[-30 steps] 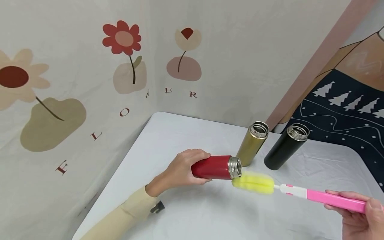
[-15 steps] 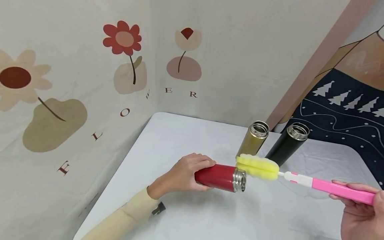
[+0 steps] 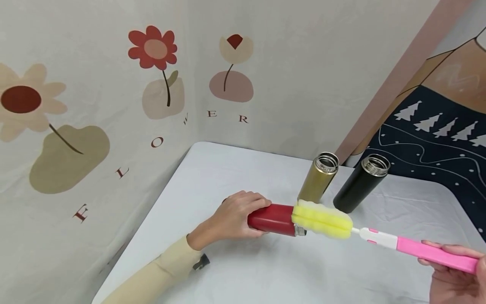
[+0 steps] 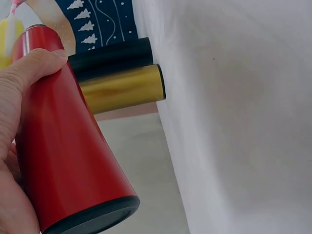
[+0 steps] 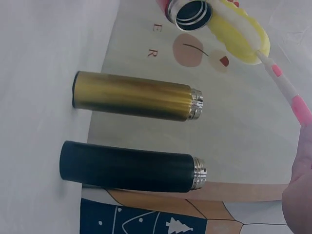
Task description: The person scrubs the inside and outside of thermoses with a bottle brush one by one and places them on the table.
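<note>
My left hand [image 3: 237, 217] grips a red thermos bottle [image 3: 271, 218] tilted on its side above the table, its steel mouth facing right. The left wrist view shows the thumb over the red body and the dark base below. In my right hand [image 3: 457, 270] is the pink handle of a bottle brush [image 3: 383, 238] with a yellow sponge head [image 3: 322, 219]. That head lies in front of the red bottle's neck in the head view and hides part of it. The right wrist view shows the head beside the bottle's open mouth [image 5: 194, 13], not inside it.
A gold bottle [image 3: 318, 179] and a black bottle [image 3: 360, 185] stand upright and uncapped on the white-covered table [image 3: 228, 169], just behind the brush head. A flower-printed curtain [image 3: 296, 84] borders the table at the left and back; a dark tree-patterned cloth [image 3: 436, 139] hangs at the right.
The red bottle has dipped and risen slightly, its mouth turning away from view. The sponge head has moved from below the bottle's mouth to in front of its neck. Both hands keep their hold.
</note>
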A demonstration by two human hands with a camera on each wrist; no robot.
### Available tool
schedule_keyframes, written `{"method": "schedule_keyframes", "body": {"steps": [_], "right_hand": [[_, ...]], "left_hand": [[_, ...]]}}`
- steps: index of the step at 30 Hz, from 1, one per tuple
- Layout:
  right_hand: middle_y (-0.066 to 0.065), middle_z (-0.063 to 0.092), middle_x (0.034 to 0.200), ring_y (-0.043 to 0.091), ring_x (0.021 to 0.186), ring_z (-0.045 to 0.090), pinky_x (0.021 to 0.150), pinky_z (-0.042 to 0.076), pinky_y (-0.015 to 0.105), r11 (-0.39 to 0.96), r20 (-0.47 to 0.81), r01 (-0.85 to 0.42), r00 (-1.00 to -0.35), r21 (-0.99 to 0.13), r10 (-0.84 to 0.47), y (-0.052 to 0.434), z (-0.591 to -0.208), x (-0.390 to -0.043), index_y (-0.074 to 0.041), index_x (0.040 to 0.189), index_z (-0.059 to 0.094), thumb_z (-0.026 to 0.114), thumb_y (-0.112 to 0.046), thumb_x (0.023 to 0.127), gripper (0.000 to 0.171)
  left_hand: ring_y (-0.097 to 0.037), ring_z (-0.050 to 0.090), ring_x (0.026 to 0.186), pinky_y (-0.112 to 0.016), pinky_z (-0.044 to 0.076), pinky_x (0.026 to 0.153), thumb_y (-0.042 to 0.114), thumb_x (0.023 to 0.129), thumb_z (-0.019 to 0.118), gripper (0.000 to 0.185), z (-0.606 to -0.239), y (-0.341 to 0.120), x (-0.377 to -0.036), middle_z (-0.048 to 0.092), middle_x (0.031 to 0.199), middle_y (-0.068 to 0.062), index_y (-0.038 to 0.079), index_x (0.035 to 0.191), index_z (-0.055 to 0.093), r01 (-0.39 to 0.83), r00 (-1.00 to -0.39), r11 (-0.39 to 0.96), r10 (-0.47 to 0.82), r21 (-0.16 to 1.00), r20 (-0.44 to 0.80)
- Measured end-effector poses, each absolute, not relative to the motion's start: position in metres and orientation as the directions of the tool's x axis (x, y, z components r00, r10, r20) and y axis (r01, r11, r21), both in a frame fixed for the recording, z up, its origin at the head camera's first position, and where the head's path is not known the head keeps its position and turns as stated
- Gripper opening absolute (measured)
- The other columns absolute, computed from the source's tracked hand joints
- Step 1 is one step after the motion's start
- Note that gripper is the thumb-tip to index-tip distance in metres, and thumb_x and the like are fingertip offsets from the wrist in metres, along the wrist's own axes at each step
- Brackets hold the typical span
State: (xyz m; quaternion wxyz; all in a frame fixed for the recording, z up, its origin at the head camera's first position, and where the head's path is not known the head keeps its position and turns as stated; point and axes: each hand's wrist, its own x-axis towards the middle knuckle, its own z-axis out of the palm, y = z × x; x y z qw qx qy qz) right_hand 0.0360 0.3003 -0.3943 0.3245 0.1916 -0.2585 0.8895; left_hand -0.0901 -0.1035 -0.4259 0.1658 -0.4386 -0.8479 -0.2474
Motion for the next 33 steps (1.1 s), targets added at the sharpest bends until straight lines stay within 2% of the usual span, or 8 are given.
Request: {"method": "schedule_keyframes", "body": {"steps": [5, 6, 8, 11, 13, 17, 24, 33], "right_hand": [[0.048, 0.066, 0.105, 0.052, 0.081, 0.077, 0.078, 0.066, 0.046, -0.632, 0.522, -0.669, -0.727, -0.391, 0.447, 0.307, -0.403, 0.048, 0.037, 0.113, 0.050, 0.023, 0.001, 0.117, 0.046], [0.047, 0.067, 0.105, 0.050, 0.078, 0.077, 0.075, 0.066, 0.038, -0.619, 0.510, -0.661, -0.739, -0.424, 0.440, 0.309, -0.405, 0.052, 0.037, 0.114, 0.051, 0.023, 0.001, 0.116, 0.045], [0.043, 0.070, 0.104, 0.036, 0.062, 0.072, 0.057, 0.056, 0.025, -0.586, 0.468, -0.620, -0.782, -0.521, 0.411, 0.316, -0.407, 0.059, 0.035, 0.118, 0.053, 0.022, 0.000, 0.117, 0.046], [0.035, 0.074, 0.100, 0.020, 0.047, 0.050, 0.043, 0.034, 0.021, -0.491, 0.382, -0.541, -0.837, -0.683, 0.391, 0.324, -0.407, 0.066, 0.030, 0.125, 0.058, 0.024, -0.003, 0.118, 0.047], [0.034, 0.074, 0.098, 0.021, 0.048, 0.051, 0.052, 0.042, 0.013, -0.466, 0.369, -0.523, -0.846, -0.713, 0.384, 0.325, -0.408, 0.065, 0.029, 0.125, 0.059, 0.026, -0.002, 0.118, 0.046], [0.040, 0.072, 0.099, 0.040, 0.079, 0.078, 0.088, 0.063, 0.033, -0.501, 0.450, -0.608, -0.794, -0.616, 0.409, 0.319, -0.410, 0.052, 0.034, 0.118, 0.056, 0.027, 0.003, 0.116, 0.042], [0.039, 0.071, 0.103, 0.044, 0.096, 0.078, 0.074, 0.065, 0.038, -0.546, 0.507, -0.668, -0.742, -0.506, 0.438, 0.320, -0.399, 0.028, 0.031, 0.114, 0.058, 0.022, -0.001, 0.118, 0.048], [0.044, 0.068, 0.100, 0.049, 0.092, 0.077, 0.071, 0.065, 0.041, -0.602, 0.455, -0.690, -0.721, -0.402, 0.523, 0.310, -0.392, 0.025, 0.031, 0.112, 0.055, 0.026, -0.004, 0.119, 0.046]], "left_hand": [[-0.018, 0.069, 0.108, -0.036, 0.060, 0.090, 0.037, 0.078, 0.097, 0.064, -0.426, -0.104, -0.090, 0.074, 0.124, -0.001, 0.013, 0.131, 0.072, 0.809, -0.586, 0.509, 0.659, 0.295, 0.471], [-0.019, 0.069, 0.109, -0.037, 0.060, 0.090, 0.036, 0.078, 0.097, 0.064, -0.426, -0.104, -0.090, 0.074, 0.124, -0.002, 0.013, 0.132, 0.072, 0.802, -0.597, 0.511, 0.651, 0.310, 0.470], [-0.021, 0.070, 0.109, -0.039, 0.061, 0.089, 0.035, 0.077, 0.098, 0.065, -0.425, -0.105, -0.090, 0.074, 0.125, -0.003, 0.012, 0.133, 0.072, 0.788, -0.614, 0.516, 0.629, 0.335, 0.477], [-0.022, 0.071, 0.109, -0.042, 0.062, 0.089, 0.033, 0.075, 0.099, 0.067, -0.423, -0.107, -0.092, 0.075, 0.125, -0.004, 0.011, 0.133, 0.072, 0.780, -0.625, 0.509, 0.600, 0.365, 0.499], [-0.021, 0.071, 0.107, -0.040, 0.063, 0.088, 0.031, 0.075, 0.099, 0.068, -0.423, -0.107, -0.093, 0.075, 0.125, -0.004, 0.010, 0.133, 0.070, 0.782, -0.623, 0.486, 0.590, 0.391, 0.513], [-0.018, 0.072, 0.104, -0.032, 0.062, 0.086, 0.027, 0.076, 0.099, 0.069, -0.424, -0.106, -0.094, 0.075, 0.123, -0.004, 0.007, 0.133, 0.068, 0.806, -0.590, 0.396, 0.596, 0.439, 0.546], [-0.015, 0.072, 0.101, -0.026, 0.060, 0.085, 0.028, 0.074, 0.099, 0.068, -0.426, -0.102, -0.088, 0.075, 0.118, -0.003, 0.008, 0.131, 0.069, 0.879, -0.475, 0.320, 0.655, 0.354, 0.587], [-0.015, 0.070, 0.098, -0.026, 0.058, 0.081, 0.030, 0.073, 0.100, 0.066, -0.417, -0.100, -0.087, 0.075, 0.116, -0.001, 0.010, 0.129, 0.071, 0.884, -0.468, 0.358, 0.683, 0.301, 0.561]]}}
